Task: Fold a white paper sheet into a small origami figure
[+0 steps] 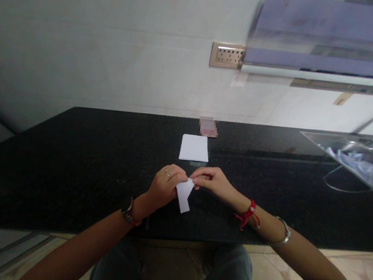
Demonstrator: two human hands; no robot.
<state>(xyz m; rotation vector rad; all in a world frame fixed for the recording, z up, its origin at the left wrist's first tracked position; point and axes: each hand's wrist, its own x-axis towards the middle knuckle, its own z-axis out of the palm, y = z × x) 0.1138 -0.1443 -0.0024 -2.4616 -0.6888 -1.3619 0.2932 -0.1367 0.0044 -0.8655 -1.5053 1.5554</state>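
Gripping white paper (183,193) in left hand (164,184), right hand (214,182) pinching its upper-right corner; paper sits between hands.

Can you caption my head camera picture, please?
Left hand and right hand holding white paper at a black counter.
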